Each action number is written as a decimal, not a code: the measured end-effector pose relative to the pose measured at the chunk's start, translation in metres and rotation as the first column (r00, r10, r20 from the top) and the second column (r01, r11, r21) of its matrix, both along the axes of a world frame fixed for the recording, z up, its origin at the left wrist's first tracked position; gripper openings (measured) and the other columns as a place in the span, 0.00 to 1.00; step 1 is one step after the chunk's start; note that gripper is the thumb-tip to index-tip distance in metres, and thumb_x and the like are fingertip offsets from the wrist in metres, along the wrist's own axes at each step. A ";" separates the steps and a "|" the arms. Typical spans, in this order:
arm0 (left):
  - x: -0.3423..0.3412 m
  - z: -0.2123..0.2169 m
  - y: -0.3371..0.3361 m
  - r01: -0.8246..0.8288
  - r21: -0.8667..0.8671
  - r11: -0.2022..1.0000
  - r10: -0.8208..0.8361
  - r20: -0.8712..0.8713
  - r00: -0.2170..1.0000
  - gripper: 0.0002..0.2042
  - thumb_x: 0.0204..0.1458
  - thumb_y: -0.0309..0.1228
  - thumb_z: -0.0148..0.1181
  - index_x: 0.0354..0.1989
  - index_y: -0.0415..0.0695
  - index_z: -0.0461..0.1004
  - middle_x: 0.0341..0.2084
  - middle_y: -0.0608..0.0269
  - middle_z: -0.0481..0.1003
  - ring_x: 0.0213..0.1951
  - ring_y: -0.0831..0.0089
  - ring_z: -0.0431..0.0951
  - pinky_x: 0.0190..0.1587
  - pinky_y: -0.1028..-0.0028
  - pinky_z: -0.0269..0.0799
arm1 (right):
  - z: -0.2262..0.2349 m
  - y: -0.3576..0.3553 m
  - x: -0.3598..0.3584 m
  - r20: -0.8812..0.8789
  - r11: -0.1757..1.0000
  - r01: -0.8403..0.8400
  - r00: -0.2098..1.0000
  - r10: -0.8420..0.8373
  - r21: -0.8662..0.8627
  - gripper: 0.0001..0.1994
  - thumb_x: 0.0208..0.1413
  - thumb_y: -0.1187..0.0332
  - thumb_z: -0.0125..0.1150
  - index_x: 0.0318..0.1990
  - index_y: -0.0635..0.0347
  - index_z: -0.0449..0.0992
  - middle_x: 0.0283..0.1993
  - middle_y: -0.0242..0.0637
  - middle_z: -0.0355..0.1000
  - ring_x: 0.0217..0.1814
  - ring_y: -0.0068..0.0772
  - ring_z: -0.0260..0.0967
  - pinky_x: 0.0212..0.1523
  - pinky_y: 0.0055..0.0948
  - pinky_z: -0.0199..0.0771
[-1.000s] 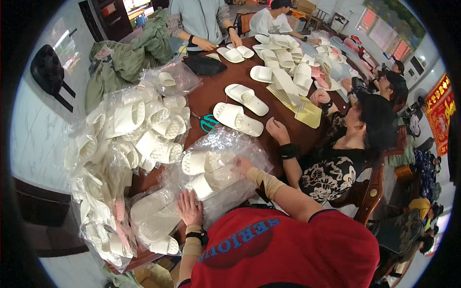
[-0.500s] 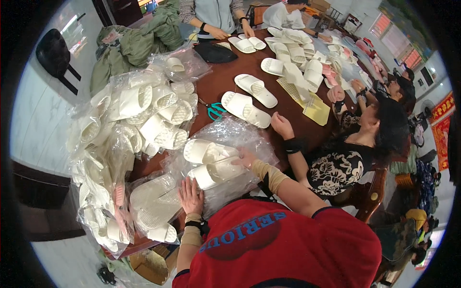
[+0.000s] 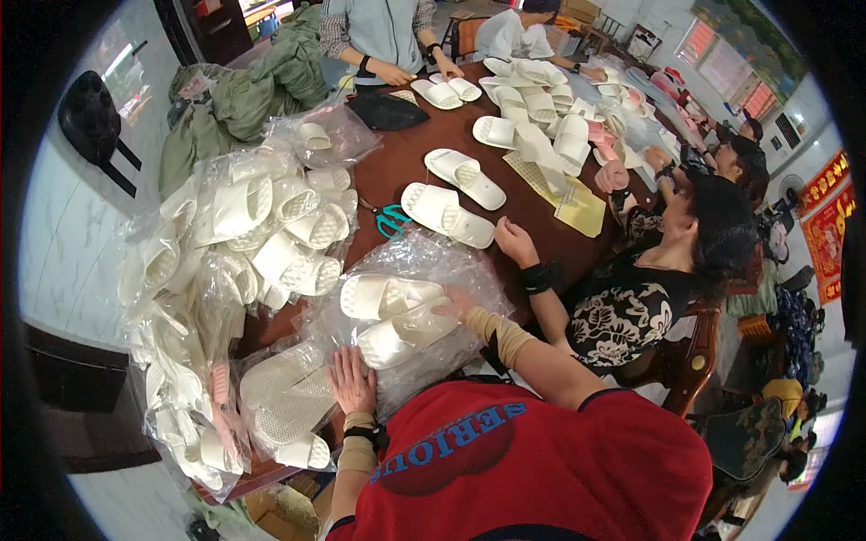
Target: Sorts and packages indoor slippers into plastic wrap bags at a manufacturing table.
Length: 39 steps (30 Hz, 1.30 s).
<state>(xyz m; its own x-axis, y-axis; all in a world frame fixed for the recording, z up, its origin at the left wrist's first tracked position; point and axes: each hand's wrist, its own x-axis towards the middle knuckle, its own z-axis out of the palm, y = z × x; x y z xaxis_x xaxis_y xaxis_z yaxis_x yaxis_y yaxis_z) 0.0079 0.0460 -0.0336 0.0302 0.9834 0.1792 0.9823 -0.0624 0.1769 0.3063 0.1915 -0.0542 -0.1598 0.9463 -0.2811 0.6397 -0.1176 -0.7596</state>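
My left hand lies flat, fingers spread, on a clear plastic bag that holds white slippers. My right hand rests on the same bag from the right, fingers touching the slippers through the plastic. The bag sits on the dark wooden table in front of my red shirt. Neither hand grips anything that I can see.
A tall heap of bagged white slippers fills the table's left side. Loose slipper pairs, teal scissors and yellow sheets lie further up. A seated person's hand rests at my right; others work at the far end.
The view has shifted slightly, so the table and bags sit a little lower in the picture. Both hands stay on the bag in about the same places.
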 end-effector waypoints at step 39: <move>0.023 0.016 0.022 -0.134 -0.125 0.983 0.145 0.087 0.986 0.34 0.52 0.49 0.49 0.66 0.48 0.49 0.67 0.57 0.46 0.68 0.58 0.42 0.66 0.53 0.32 | 0.103 0.055 0.062 0.020 0.966 -0.224 0.974 0.224 0.129 0.28 0.40 0.66 0.69 0.51 0.66 0.69 0.51 0.46 0.69 0.49 0.33 0.68 0.49 0.26 0.68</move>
<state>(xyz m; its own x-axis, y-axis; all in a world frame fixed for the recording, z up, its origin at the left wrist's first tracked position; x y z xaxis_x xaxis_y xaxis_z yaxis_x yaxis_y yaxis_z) 0.0311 0.0678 -0.0174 -0.1206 0.9911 0.0571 0.9580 0.1012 0.2685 0.3686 0.2469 0.0490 -0.3706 0.9149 -0.1599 0.6427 0.1283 -0.7553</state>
